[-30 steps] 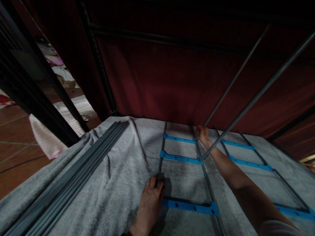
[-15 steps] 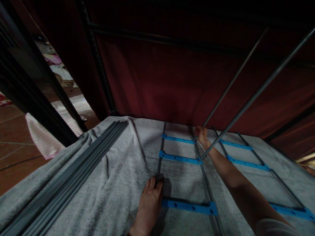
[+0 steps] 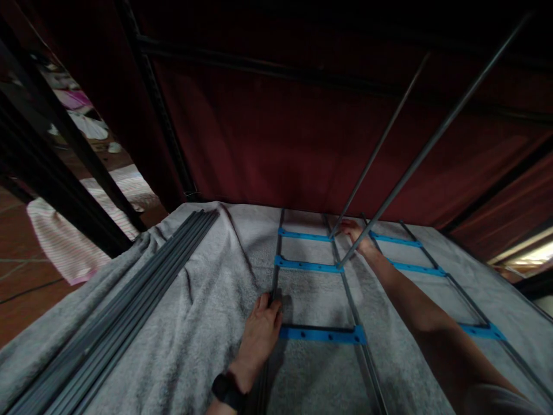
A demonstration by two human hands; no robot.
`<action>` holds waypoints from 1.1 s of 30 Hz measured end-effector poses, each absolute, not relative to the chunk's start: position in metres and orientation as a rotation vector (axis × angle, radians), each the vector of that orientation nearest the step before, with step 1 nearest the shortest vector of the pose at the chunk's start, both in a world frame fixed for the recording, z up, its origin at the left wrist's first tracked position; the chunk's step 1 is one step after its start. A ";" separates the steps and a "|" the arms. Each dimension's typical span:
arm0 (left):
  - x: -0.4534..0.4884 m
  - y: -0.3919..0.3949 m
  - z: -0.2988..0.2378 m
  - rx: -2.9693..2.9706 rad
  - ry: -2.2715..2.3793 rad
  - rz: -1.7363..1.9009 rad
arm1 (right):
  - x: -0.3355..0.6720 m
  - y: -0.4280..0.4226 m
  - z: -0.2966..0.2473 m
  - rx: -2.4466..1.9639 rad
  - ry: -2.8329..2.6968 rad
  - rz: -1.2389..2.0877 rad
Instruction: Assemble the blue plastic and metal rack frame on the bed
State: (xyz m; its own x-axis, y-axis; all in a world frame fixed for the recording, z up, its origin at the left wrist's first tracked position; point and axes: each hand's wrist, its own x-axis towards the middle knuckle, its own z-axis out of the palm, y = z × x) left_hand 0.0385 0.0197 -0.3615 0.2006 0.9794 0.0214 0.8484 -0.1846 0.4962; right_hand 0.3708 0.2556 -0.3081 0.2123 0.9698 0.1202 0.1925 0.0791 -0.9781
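A ladder-like frame of grey tubes [image 3: 348, 294] joined by blue crosspieces [image 3: 306, 265] lies on a grey blanket [image 3: 216, 323]. Two more tubes slant up from its right side: a nearer slanted tube [image 3: 415, 164] and a farther slanted tube [image 3: 380, 144]. My left hand [image 3: 261, 328] is closed over the frame's left side tube [image 3: 275, 279], just above the nearest crosspiece. Beside the foot of the farther slanted tube is my right hand [image 3: 354, 233], its fingers stretched towards that tube and loosely apart. Whether the fingertips touch it is unclear.
A bundle of loose grey tubes [image 3: 142, 294] lies along the blanket's left side. To the right rests a second frame with blue crosspieces [image 3: 417, 268]. Dark metal posts [image 3: 64, 178] stand at the left, and a dark red curtain [image 3: 268, 138] hangs behind.
The view has shifted, so the frames appear farther left and higher. My right hand's fingers have loosened beside the farther slanted tube. My left hand stays on the side tube.
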 end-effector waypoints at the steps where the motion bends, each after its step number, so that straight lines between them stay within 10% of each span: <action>1: 0.038 0.020 -0.360 2.105 1.699 0.474 | 0.376 0.240 -0.313 -1.368 -1.179 0.886; 15: 0.039 0.021 -0.348 2.009 1.813 0.503 | 0.403 0.002 -0.366 -1.601 -1.075 1.072; 33: 0.042 0.024 -0.347 1.363 1.790 0.875 | 0.360 -0.030 -0.393 -1.716 -1.414 0.864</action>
State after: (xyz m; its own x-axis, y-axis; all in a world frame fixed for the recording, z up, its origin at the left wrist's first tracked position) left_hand 0.0416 0.0243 -0.3467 -0.1899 0.9723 -0.1361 0.4903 0.2140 0.8449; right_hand 0.3596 -0.0302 -0.3934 0.1665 0.9851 -0.0438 0.4878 -0.1208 -0.8646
